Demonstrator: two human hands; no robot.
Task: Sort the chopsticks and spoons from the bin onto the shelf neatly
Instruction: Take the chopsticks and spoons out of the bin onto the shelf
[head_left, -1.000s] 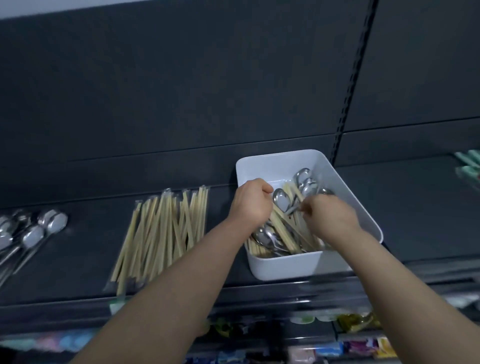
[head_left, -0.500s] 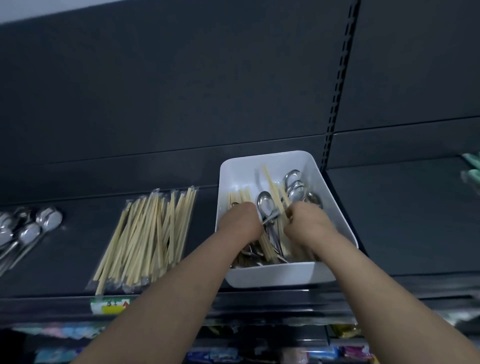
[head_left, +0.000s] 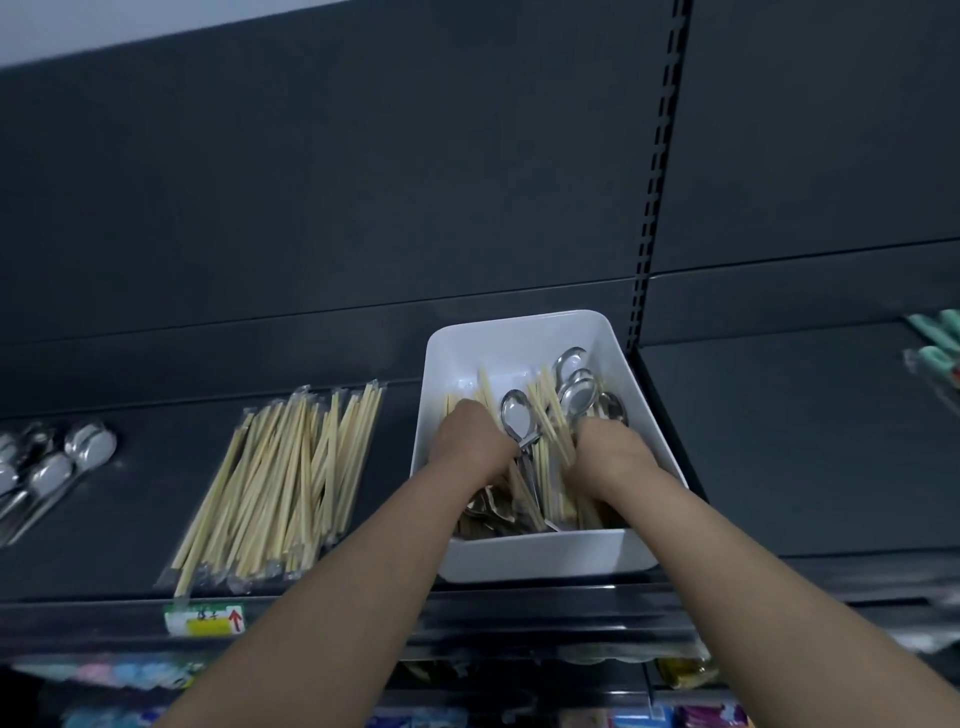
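Digging in white bin (head_left: 524, 558), left hand (head_left: 470, 447), right hand (head_left: 613, 454), both buried among chopsticks (head_left: 550, 415), spoons (head_left: 514, 415), grip unclear.

bin (head_left: 540, 564): white, upright on dark shelf (head_left: 779, 441) | holds loose chopsticks (head_left: 550, 415) tangled with loose spoons (head_left: 576, 395) | wrapped chopsticks (head_left: 280, 483) fanned left of bin; sorted spoons (head_left: 52, 473) far left

Glossy white plastic bin (head_left: 545, 558), shiny metal spoons (head_left: 576, 397), pale wooden chopsticks (head_left: 280, 483), matt dark shelf (head_left: 779, 441).
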